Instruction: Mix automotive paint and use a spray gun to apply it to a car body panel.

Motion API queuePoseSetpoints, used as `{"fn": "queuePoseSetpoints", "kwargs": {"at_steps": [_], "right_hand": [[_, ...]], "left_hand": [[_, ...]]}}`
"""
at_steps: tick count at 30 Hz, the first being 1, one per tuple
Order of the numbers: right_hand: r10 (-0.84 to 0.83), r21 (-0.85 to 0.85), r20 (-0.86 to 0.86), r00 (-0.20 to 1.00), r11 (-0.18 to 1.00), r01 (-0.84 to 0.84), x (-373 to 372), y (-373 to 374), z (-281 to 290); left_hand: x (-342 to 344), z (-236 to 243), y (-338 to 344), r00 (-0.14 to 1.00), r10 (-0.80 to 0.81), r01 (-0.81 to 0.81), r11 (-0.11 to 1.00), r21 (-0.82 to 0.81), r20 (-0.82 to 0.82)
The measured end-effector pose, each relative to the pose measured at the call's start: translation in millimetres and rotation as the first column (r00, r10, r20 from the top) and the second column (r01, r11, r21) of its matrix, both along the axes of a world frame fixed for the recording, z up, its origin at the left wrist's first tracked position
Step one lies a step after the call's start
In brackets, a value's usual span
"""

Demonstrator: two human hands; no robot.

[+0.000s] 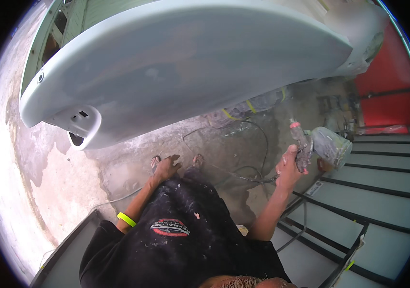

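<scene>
Two bare hands show in the head view, only one of them loaded. The right hand [287, 169] has its fingers wrapped around the handle of a spray gun [299, 137], out to the right of the body; whether the trigger is squeezed, I cannot tell. That hold seems to let the nozzle face the far side, away from the dark shirt [205, 254]. The cup [330, 148] juts to the gun's right, probably leaving the grip free. The hose [250, 180] curves loosely over the floor [73, 168], likely giving the arm slack. The left hand [167, 168] hangs empty, fingers loosely spread, apart from the big grey-white panel [190, 62] on the far side, perhaps to spare its face.
</scene>
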State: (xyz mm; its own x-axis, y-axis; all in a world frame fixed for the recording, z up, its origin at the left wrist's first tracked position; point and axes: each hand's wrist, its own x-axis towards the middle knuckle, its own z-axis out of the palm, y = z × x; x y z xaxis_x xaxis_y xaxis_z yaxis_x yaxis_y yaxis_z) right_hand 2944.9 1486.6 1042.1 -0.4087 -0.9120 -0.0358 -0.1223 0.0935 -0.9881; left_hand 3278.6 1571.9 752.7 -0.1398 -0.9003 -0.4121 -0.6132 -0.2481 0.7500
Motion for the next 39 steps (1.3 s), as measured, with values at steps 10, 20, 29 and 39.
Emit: {"fn": "queuePoseSetpoints", "kwargs": {"at_steps": [10,20,29,39], "right_hand": [[0.026,0.009,0.033,0.999,1.000,-0.027,45,29,11],[0.700,-0.149,-0.454,0.551,0.550,-0.822,135,34,15],[0.221,-0.018,0.015,0.975,0.975,-0.221,51,13,16],[-0.017,-0.035,0.046,0.999,0.999,0.019,60,24,31]], "left_hand": [[5,-6,0,0.999,0.036,-0.036,0.999,-0.036,-0.012],[8,20,1,1.000,0.021,-0.021,0.997,0.071,-0.002],[8,-10,10,0.996,0.060,-0.059,0.998,0.028,-0.067],[17,-13,3,0.992,0.067,-0.070,0.997,-0.020,-0.102]]}}
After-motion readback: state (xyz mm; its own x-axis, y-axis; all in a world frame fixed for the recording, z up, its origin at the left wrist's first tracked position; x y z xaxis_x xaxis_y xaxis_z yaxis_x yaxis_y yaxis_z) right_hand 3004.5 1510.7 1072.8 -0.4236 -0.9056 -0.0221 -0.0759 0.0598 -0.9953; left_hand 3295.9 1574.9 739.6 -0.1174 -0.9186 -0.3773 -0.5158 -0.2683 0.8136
